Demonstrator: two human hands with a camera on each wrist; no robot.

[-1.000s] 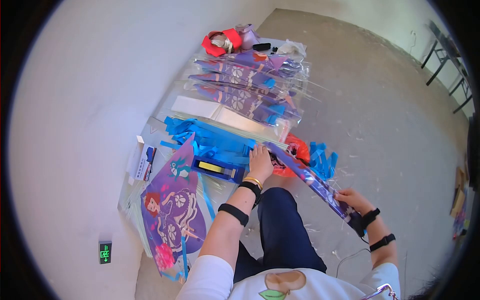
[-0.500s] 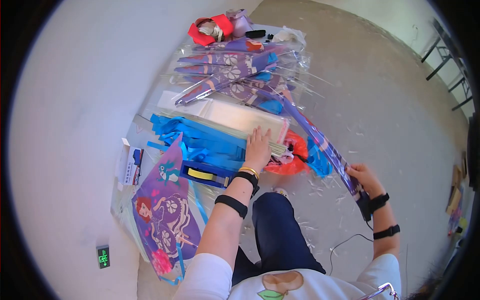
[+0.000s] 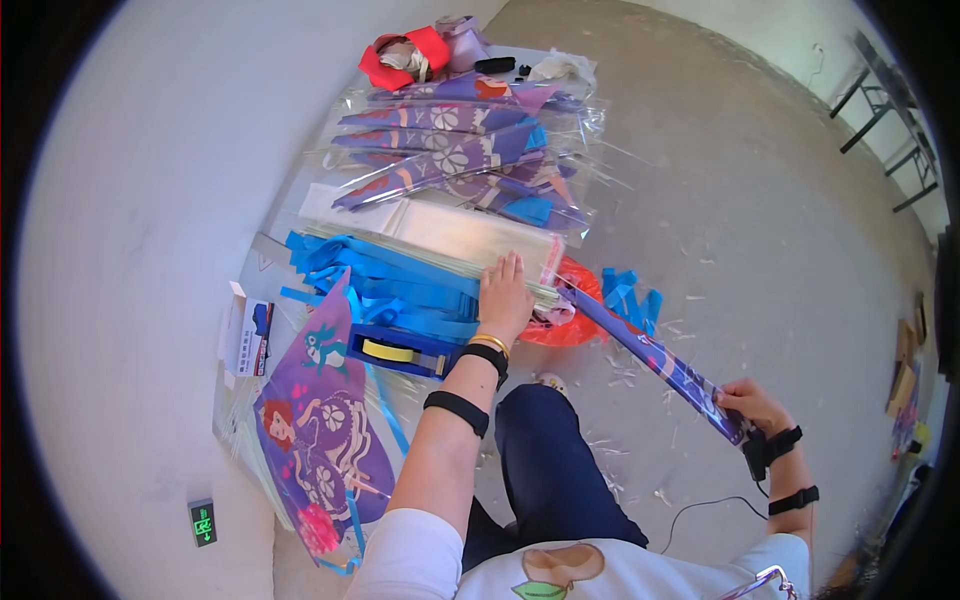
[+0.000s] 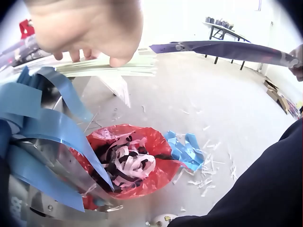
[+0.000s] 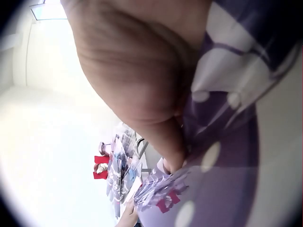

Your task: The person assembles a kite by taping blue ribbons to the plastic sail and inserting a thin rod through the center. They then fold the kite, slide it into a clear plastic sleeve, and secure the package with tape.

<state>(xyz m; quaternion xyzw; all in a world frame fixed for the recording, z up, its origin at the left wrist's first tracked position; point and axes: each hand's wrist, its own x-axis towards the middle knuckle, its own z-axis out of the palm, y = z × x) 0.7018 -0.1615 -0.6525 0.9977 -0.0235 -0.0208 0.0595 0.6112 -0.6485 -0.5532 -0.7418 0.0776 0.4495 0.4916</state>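
Kite (image 3: pixel 650 352), rolled slim beyond the table's (image 3: pixel 288 322) right edge, near end gripped in the right hand (image 3: pixel 755 405), would best stay snugly furled while the left hand (image 3: pixel 505 302), fingers nearly straight, rests on the sticks (image 3: pixel 543 294) at that edge, short of the pale stack (image 3: pixel 470 238).

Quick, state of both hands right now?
Left hand: open, fingers extended over the pale sticks.
Right hand: closed, holding the long purple printed bundle near one end.
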